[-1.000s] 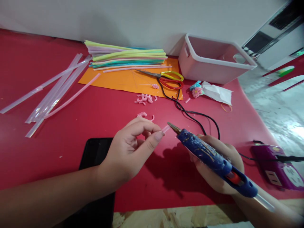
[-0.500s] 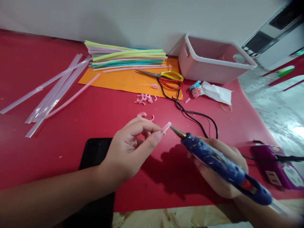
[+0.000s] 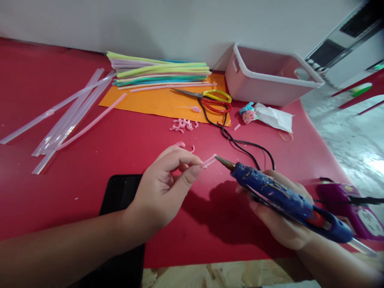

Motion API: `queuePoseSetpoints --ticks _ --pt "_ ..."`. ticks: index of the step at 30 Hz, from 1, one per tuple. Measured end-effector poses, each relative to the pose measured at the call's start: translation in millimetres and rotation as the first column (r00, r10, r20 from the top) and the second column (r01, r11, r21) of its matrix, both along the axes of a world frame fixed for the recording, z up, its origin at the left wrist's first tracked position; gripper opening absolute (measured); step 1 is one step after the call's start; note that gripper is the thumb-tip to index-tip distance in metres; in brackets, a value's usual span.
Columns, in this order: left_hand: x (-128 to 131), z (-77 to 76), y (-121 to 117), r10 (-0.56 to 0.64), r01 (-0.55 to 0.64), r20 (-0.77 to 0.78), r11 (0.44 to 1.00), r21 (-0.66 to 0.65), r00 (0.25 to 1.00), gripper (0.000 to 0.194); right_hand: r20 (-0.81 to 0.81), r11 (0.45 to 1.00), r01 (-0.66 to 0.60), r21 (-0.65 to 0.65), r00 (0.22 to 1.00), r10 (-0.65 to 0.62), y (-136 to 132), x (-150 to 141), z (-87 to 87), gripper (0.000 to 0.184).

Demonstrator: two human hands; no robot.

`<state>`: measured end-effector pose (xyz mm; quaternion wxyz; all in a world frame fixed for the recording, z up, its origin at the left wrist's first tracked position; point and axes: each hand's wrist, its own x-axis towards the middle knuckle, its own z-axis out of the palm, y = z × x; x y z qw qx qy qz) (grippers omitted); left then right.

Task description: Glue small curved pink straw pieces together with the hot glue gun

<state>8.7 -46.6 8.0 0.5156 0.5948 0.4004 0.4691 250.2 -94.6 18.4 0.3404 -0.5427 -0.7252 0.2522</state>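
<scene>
Between thumb and fingers my left hand (image 3: 168, 184) pinches a short pink pipe cleaner piece (image 3: 209, 161), its free end pointing right. A blue hot glue gun (image 3: 273, 196) is gripped in my right hand (image 3: 282, 228), with a clear glue stick poking out of its back end. Its metal nozzle points left and meets, or nearly meets, the free end of the pink piece. Beyond my left hand lie curled pink pipe cleaner pieces (image 3: 183, 125) on the red table (image 3: 222, 252). My right fingers are partly hidden behind the glue gun.
Scissors (image 3: 214, 100) and a bundle of coloured pipe cleaners (image 3: 162, 72) rest on orange paper (image 3: 150, 104). Clear glue sticks (image 3: 78, 108) lie left. A pink bin (image 3: 270, 80) stands at the back right, a purple power strip (image 3: 351, 208) at the right, a black phone (image 3: 123, 192) under my left arm.
The glue gun has shifted slightly right and its back end has swung up a little. The pink piece now lies flatter in my left hand, which has barely moved.
</scene>
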Motion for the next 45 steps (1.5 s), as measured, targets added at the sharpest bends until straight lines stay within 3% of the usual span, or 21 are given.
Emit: queuePoseSetpoints --ticks 20,29,36,45 --pt "0.6 2.8 0.3 0.024 -0.023 -0.024 1.000 0.017 0.999 0.010 -0.001 0.999 0.040 -0.005 0.999 -0.040 -2.3 -2.3 2.4 0.013" --pt "2.7 5.4 0.7 0.040 -0.040 0.008 0.999 0.020 0.999 0.009 -0.010 0.994 -0.078 0.073 0.997 0.079 0.6 -2.0 1.0 0.017" --pt "1.9 5.2 -0.1 0.032 -0.032 0.019 0.999 0.015 0.999 0.010 0.036 0.996 0.078 0.047 0.996 -0.080 -1.3 -0.3 -4.4 0.018" --pt "3.3 7.1 -0.7 0.000 0.000 0.077 1.000 0.006 0.997 0.010 -0.009 0.996 -0.025 0.083 1.000 0.026 -1.1 -5.6 -1.5 0.022"
